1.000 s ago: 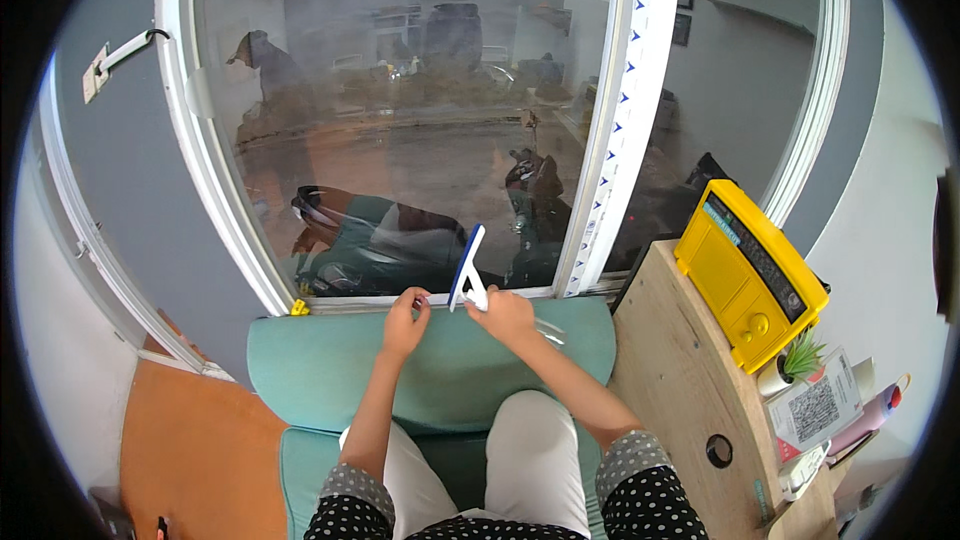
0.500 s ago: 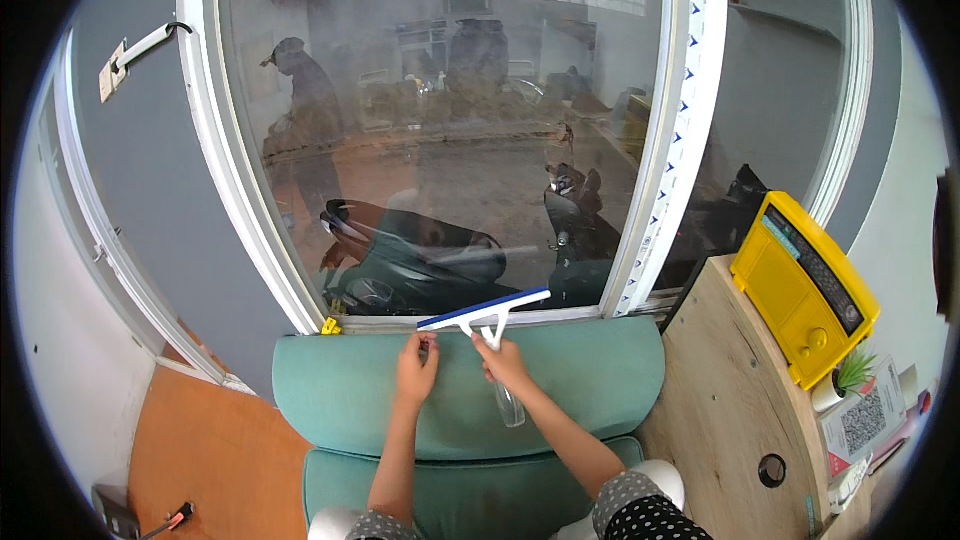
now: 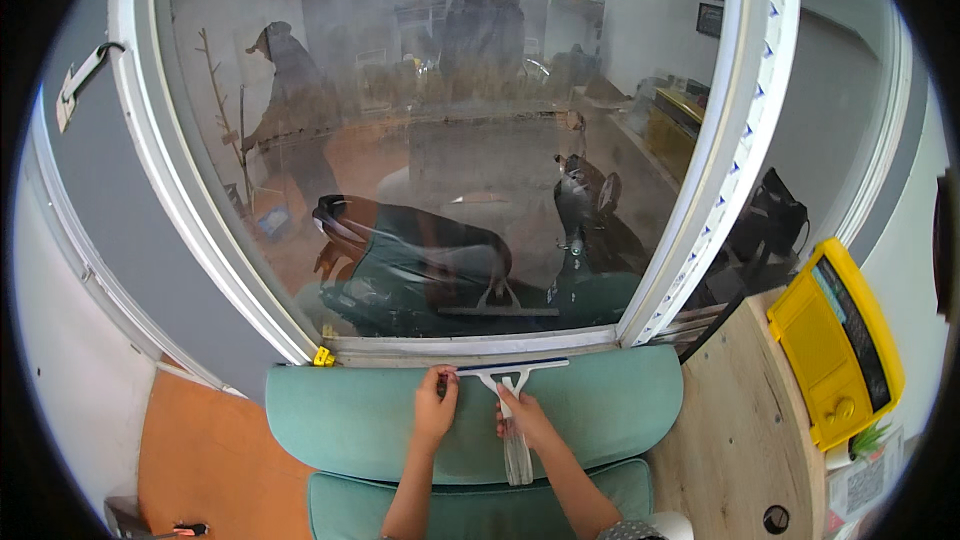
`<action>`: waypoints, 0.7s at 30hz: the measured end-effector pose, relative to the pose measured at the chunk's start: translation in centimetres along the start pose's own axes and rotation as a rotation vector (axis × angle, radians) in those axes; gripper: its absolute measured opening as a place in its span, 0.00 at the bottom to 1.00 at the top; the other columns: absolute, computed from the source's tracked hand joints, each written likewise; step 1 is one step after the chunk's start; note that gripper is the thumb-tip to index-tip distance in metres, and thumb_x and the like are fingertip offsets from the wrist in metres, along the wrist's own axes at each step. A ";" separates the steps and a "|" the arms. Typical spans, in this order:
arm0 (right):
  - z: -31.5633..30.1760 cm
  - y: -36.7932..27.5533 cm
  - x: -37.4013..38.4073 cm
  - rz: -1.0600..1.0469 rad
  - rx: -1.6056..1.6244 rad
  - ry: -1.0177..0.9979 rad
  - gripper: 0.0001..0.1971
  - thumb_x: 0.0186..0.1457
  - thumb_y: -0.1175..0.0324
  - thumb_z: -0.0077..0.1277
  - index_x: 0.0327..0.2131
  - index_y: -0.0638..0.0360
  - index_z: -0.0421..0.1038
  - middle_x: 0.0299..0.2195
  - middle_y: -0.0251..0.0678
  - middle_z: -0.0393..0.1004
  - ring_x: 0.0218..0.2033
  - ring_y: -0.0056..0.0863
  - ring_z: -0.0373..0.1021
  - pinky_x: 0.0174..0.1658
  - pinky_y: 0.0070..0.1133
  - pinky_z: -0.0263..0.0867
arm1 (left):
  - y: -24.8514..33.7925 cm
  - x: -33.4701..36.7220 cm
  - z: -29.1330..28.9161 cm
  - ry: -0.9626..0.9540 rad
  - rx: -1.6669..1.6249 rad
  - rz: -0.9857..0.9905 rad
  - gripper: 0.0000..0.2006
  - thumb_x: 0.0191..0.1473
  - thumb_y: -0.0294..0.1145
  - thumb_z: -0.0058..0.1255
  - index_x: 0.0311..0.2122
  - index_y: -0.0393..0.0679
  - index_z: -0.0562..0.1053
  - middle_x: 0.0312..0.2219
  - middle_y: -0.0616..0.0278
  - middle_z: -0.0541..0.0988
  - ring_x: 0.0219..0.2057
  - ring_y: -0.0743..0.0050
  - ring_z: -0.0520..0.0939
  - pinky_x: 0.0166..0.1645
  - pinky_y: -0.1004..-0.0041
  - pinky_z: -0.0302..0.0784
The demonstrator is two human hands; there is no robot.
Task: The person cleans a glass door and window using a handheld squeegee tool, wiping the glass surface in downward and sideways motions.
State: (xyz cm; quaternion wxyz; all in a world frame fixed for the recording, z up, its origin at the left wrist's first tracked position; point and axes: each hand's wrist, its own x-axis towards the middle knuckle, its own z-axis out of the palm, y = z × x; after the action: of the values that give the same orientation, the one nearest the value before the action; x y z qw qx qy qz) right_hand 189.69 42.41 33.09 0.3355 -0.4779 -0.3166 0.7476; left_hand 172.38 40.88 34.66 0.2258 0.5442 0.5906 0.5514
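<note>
My right hand [image 3: 525,418] is wrapped around the white handle of a window squeegee [image 3: 520,369], just under its forked neck. The squeegee has a long straight head with a dark blue blade edge, held nearly level in front of the window's bottom frame. Below my fist a clear bottle-like part [image 3: 517,462] of the handle hangs down over the sofa. My left hand [image 3: 435,410] is closed, its fingertips at the left end of the blade. Smeared, hazy glass [image 3: 450,150] rises beyond the squeegee, showing a faint reflection of it.
A green padded sofa [image 3: 350,410] lies under my arms, against the window. To the right stands a wooden counter [image 3: 730,420] with a yellow radio-like box [image 3: 835,345] and a small plant [image 3: 868,440]. A yellow object [image 3: 323,356] sits at the frame's lower left corner. Motorbikes [image 3: 410,250] show in the glass.
The squeegee has turned from slanted to nearly level, and its bottle end hangs straighter down. My left fingers have come to the blade's left end. The view has shifted.
</note>
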 end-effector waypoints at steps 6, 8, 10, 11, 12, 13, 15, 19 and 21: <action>1.8 -2.0 -3.2 0.156 0.030 0.070 0.23 0.51 0.46 0.53 0.30 0.59 0.64 0.19 0.32 0.67 0.15 0.27 0.66 0.20 0.25 0.65 | 2.1 0.1 -0.6 -0.052 -0.008 -0.113 0.06 0.53 0.26 0.47 0.37 0.38 0.71 0.27 0.59 0.77 0.28 0.72 0.77 0.33 0.75 0.71; 2.4 -2.8 -4.5 0.206 0.046 0.070 0.23 0.51 0.46 0.52 0.30 0.58 0.64 0.19 0.32 0.67 0.16 0.27 0.66 0.20 0.25 0.65 | 3.9 0.5 -1.2 -0.070 0.029 -0.119 0.06 0.53 0.26 0.47 0.37 0.39 0.71 0.27 0.59 0.77 0.29 0.72 0.77 0.32 0.75 0.71; 3.3 -4.1 -6.3 0.277 0.079 0.080 0.22 0.52 0.46 0.51 0.31 0.58 0.64 0.20 0.32 0.67 0.16 0.27 0.66 0.20 0.24 0.66 | 6.1 0.7 -1.6 -0.070 0.019 -0.199 0.07 0.53 0.26 0.46 0.38 0.39 0.71 0.28 0.60 0.77 0.29 0.73 0.77 0.32 0.75 0.72; 3.8 -5.0 -7.4 0.286 0.094 0.093 0.22 0.52 0.46 0.51 0.31 0.58 0.64 0.20 0.32 0.67 0.16 0.27 0.66 0.20 0.24 0.66 | 7.4 0.8 -1.9 -0.068 0.017 -0.239 0.07 0.53 0.26 0.46 0.38 0.40 0.71 0.28 0.60 0.77 0.29 0.74 0.77 0.32 0.75 0.72; 4.2 -6.0 -8.8 0.295 0.108 0.106 0.22 0.52 0.46 0.50 0.31 0.58 0.64 0.20 0.32 0.67 0.16 0.27 0.66 0.20 0.24 0.66 | 8.6 1.0 -2.5 -0.068 0.003 -0.254 0.07 0.53 0.26 0.46 0.38 0.40 0.71 0.28 0.61 0.77 0.29 0.74 0.77 0.32 0.76 0.72; 4.6 -7.5 -10.0 0.294 0.117 0.122 0.22 0.53 0.46 0.49 0.31 0.58 0.64 0.20 0.32 0.67 0.16 0.27 0.66 0.20 0.24 0.66 | 10.2 1.4 -2.8 -0.066 -0.017 -0.261 0.07 0.54 0.26 0.47 0.38 0.40 0.71 0.28 0.61 0.77 0.30 0.75 0.77 0.31 0.76 0.72; 5.8 -10.2 -12.1 0.298 0.138 0.177 0.21 0.54 0.47 0.48 0.31 0.58 0.64 0.20 0.33 0.67 0.16 0.26 0.66 0.20 0.24 0.66 | 13.4 2.1 -3.8 -0.073 -0.031 -0.284 0.07 0.54 0.27 0.47 0.38 0.40 0.71 0.28 0.62 0.77 0.30 0.76 0.77 0.31 0.76 0.71; 8.5 -16.5 -16.0 0.245 0.212 0.188 0.20 0.55 0.49 0.47 0.32 0.58 0.64 0.20 0.33 0.67 0.16 0.26 0.67 0.20 0.24 0.67 | 20.8 4.2 -6.5 -0.094 -0.032 -0.285 0.06 0.55 0.27 0.46 0.38 0.41 0.71 0.28 0.64 0.77 0.30 0.77 0.77 0.31 0.77 0.71; 10.3 -20.3 -18.2 0.207 0.235 0.188 0.19 0.55 0.50 0.48 0.32 0.58 0.64 0.21 0.33 0.68 0.17 0.26 0.67 0.21 0.24 0.67 | 24.6 5.7 -7.8 -0.107 -0.043 -0.284 0.06 0.55 0.27 0.45 0.38 0.41 0.71 0.28 0.64 0.77 0.30 0.78 0.76 0.31 0.77 0.71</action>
State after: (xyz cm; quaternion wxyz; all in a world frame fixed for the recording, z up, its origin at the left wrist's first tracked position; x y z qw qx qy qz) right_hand 190.00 37.85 61.91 0.3385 -0.5331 -0.1436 0.7620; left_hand 173.58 37.86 60.89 0.3443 0.4791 0.6367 0.4965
